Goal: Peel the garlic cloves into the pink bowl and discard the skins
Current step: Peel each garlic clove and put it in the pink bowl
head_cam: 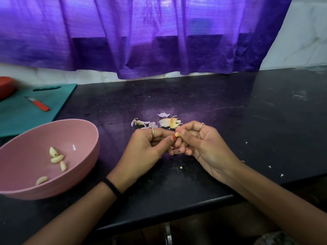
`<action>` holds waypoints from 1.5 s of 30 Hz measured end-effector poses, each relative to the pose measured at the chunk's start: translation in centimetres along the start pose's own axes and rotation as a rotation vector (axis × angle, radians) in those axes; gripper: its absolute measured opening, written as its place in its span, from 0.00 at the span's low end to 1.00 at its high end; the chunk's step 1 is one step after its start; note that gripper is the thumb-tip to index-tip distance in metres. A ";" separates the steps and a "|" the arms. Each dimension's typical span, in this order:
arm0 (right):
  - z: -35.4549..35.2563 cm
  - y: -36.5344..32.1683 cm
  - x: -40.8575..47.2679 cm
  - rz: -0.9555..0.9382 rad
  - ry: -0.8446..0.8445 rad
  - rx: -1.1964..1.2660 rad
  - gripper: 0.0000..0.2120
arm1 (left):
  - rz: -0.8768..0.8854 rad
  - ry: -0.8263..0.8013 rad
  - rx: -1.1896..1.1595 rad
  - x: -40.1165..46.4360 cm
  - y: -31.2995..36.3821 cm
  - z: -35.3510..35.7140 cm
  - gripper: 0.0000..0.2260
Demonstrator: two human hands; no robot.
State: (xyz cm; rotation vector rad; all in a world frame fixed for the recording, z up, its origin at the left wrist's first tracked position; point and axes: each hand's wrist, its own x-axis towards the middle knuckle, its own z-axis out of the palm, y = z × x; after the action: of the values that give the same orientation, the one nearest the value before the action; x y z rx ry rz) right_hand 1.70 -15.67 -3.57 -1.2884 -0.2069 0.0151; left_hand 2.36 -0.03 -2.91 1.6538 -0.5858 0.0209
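Left hand (150, 144) and right hand (200, 140) meeting fingertip to fingertip, both pinching what looks like a garlic clove (177, 134), loose skins (169, 122) at 12 o'clock just beyond, pink bowl (85, 131) at 9 o'clock holding four peeled cloves (57, 159)

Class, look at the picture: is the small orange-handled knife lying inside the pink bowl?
No, the small orange-handled knife lies on the teal plastic cutting board, while the round pink bowl holds only peeled garlic cloves.
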 end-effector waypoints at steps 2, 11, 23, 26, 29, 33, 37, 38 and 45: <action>0.0 0.1 0.0 -0.006 -0.005 -0.005 0.02 | -0.001 0.012 0.017 -0.1 -0.1 0.0 0.07; 0.1 0.1 -0.3 -0.045 -0.077 -0.111 0.04 | -0.030 0.036 0.072 0.1 -0.5 -0.3 0.06; 0.3 -0.2 -0.5 -0.027 -0.095 -0.179 0.03 | -0.021 0.058 0.112 0.3 -0.9 -0.4 0.05; 0.4 0.1 -0.6 -0.146 -0.033 -0.402 0.03 | -0.025 0.087 0.119 0.3 -1.0 -0.4 0.04; 0.1 0.4 -0.9 -0.369 0.081 -0.740 0.08 | -0.026 0.127 0.103 0.3 -1.0 -0.5 0.05; 0.0 0.9 -1.0 -0.586 0.111 -1.085 0.14 | -0.009 0.147 0.111 0.4 -1.2 -0.5 0.05; 0.0 1.1 -0.9 -0.611 0.127 -1.085 0.07 | 0.045 0.090 0.167 0.3 -1.1 -0.3 0.04; 0.0 1.1 -1.0 -0.614 0.134 -1.065 0.06 | 0.062 0.074 0.185 0.3 -1.1 -0.2 0.06; 0.1 0.1 -1.2 -0.437 0.098 -0.736 0.08 | 0.075 0.040 0.139 0.1 -0.5 -0.3 0.05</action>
State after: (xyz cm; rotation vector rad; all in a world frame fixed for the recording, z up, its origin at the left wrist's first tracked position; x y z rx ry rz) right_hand 0.50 -15.68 -3.85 -1.9426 -0.4311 -0.5399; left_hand 2.72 0.29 -3.31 1.7609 -0.6273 0.1519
